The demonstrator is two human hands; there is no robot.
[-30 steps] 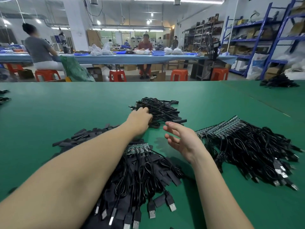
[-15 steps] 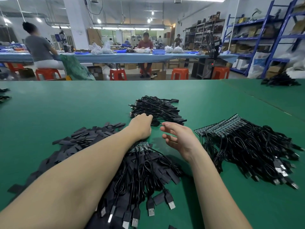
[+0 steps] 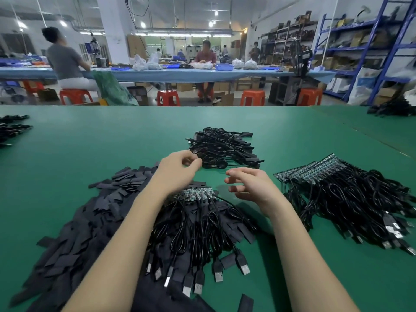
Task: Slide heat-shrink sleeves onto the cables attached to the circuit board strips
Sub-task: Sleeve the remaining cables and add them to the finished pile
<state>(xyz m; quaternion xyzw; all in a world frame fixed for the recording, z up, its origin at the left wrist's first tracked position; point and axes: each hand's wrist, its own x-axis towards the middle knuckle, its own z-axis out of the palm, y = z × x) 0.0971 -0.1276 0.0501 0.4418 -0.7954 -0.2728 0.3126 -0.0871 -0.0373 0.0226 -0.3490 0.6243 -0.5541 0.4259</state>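
Note:
A circuit board strip (image 3: 198,194) lies in front of me on the green table (image 3: 90,149), its black USB cables (image 3: 193,239) fanning toward me. A heap of flat black heat-shrink sleeves (image 3: 90,224) spreads to its left and under the cables. My left hand (image 3: 177,168) hovers just beyond the strip, at the near edge of a far cable pile (image 3: 222,149), fingers loosely curled with nothing visible in them. My right hand (image 3: 252,185) hovers right of the strip, fingers relaxed and empty.
A large stack of board strips with cables (image 3: 337,194) lies on the right. More black cables sit at the far left edge (image 3: 11,129) and far right (image 3: 391,109). People work at a blue bench (image 3: 171,74) beyond the table.
My left hand has drawn back from the far cable pile toward the strip. The right hand has stayed in about the same place, its fingers a little more curled.

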